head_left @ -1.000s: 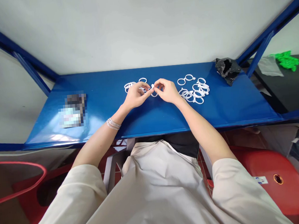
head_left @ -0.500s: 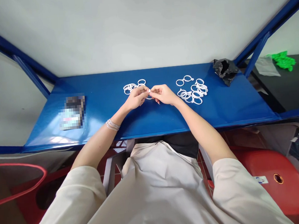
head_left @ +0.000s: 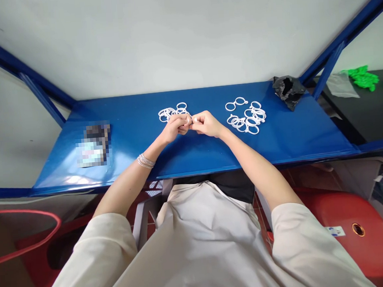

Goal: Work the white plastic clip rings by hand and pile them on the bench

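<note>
My left hand (head_left: 178, 127) and my right hand (head_left: 208, 124) meet above the table, fingertips touching. Both are closed in a pinch on a small white plastic ring, which the fingers now almost wholly hide. Just behind my left hand lies a small cluster of white plastic rings (head_left: 166, 110), partly covered by the fingers. To the right of my right hand is a looser pile of joined white rings (head_left: 252, 121), some overlapping. One linked pair of rings (head_left: 235, 103) lies a little apart at the back of that pile.
The blue table (head_left: 135, 103) has blue frame bars at both sides and a pale wall behind. A crumpled black bag (head_left: 288, 92) stands at the back right corner. A blurred-out flat item (head_left: 94, 144) lies at the left. Beyond the right bar are bright green pieces (head_left: 362, 79).
My fingers have curled in more tightly. The part of the white ring that showed below them is now hidden. Both piles of rings stay as they were.
</note>
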